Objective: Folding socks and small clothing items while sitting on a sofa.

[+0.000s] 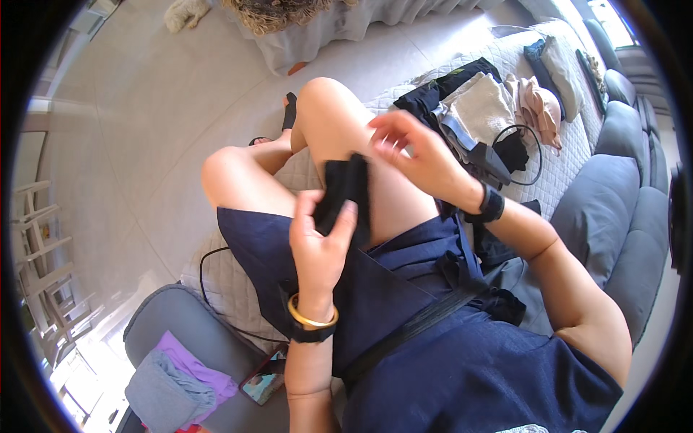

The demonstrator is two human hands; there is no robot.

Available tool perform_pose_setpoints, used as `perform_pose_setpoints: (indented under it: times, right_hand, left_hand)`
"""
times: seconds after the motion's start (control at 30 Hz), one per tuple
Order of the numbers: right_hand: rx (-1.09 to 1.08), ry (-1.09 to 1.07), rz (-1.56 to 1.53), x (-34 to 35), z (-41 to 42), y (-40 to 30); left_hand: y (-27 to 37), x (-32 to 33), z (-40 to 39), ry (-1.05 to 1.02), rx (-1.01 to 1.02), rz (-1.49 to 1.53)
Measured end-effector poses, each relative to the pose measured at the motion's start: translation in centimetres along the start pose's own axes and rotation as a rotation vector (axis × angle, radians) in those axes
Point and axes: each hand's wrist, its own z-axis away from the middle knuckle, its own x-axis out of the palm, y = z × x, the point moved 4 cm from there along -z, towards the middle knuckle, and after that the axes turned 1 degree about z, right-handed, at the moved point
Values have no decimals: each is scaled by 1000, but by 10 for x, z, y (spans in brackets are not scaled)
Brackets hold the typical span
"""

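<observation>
Above my lap, my left hand (325, 233) grips a small black cloth (346, 189), thumb on one side and fingers on the other. The cloth looks folded, and its upper edge is blurred; its exact kind cannot be told. Over the thigh, up and to the right of the cloth, my right hand (403, 143) has its fingers curled apart, holding nothing that shows. A gold-coloured bangle and a black band circle the left wrist, and another black band circles the right one.
Clothes (479, 108) and a black device with a looped cable (490, 162) lie on the quilted sofa cover (568, 162) at right. Grey and purple folded clothes (173, 384) rest on the grey armrest (173, 308), near a phone (263, 381). A light-furred animal (184, 13) lies on the floor.
</observation>
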Motion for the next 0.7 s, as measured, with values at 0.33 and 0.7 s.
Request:
perform_pose_setpoints:
  times: [0.33,0.7]
  right_hand:
    - [212,-69,-486,32,33,-3]
    - [149,-12,-255,22,42,4]
  left_hand:
    - [26,47,9,166,704,-797]
    - [13,42,2,156,394,-359]
